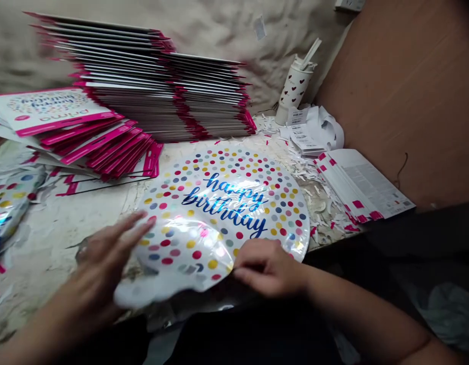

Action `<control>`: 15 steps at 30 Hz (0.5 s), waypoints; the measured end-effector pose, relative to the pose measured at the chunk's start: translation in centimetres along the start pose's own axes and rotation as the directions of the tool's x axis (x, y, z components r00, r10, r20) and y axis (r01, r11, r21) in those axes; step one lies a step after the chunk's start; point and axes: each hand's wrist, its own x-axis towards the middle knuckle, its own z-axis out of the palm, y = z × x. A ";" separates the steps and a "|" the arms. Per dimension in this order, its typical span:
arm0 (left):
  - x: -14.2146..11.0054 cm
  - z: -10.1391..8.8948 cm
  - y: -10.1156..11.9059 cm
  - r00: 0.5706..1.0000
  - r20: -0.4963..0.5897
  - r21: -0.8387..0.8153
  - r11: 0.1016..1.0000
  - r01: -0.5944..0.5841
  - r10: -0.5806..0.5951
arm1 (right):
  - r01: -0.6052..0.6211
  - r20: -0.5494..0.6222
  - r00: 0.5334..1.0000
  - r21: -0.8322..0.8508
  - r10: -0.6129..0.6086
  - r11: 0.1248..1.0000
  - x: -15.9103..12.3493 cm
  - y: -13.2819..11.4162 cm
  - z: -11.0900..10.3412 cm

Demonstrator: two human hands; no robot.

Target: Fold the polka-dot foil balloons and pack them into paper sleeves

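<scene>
A flat round foil balloon point(222, 203), white with coloured dots and blue "happy birthday" lettering, lies on the table in front of me. Its near edge is folded up and over. My right hand point(266, 266) pinches that near edge at the fold, fingers closed on the foil. My left hand point(105, 253) rests at the balloon's left side with fingers stretched out, fingertips touching the foil. The left hand is slightly blurred.
Tall stacks of pink-edged card packs point(158, 86) stand at the back, with a fanned pile point(78, 132) to the left. More folded balloons point(6, 203) lie far left. White leaflets point(363, 185), label strips point(306, 134), a heart-patterned cup point(295, 86) and paper scraps sit right.
</scene>
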 end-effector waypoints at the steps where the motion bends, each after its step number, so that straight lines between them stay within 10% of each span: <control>1: 0.3 1.0 0.3 0.995 0.026 -0.015 0.995 -0.101 0.101 | 0.073 0.054 0.996 -0.140 -0.066 0.987 -0.6 -0.2 0.7; 4: 0.5 4.4 1.2 0.949 0.093 -0.081 0.953 -0.293 0.300 | 0.094 0.102 0.994 -0.520 -0.048 0.849 -3.2 0.7 1.9; 7: -0.1 6.1 1.6 0.954 0.028 -0.156 0.944 -0.291 0.299 | -0.193 -0.161 0.981 -0.701 0.112 0.686 -6.4 3.1 0.3; 11: -0.4 5.7 1.7 0.961 0.002 -0.200 0.942 -0.271 0.277 | -0.535 -0.463 0.844 -0.687 0.271 0.492 -8.8 5.7 -4.9; 15: 0.1 4.4 0.5 0.981 0.107 -0.221 0.966 -0.134 0.161 | -0.315 -0.135 0.945 -0.618 0.298 0.720 -8.3 6.4 -8.4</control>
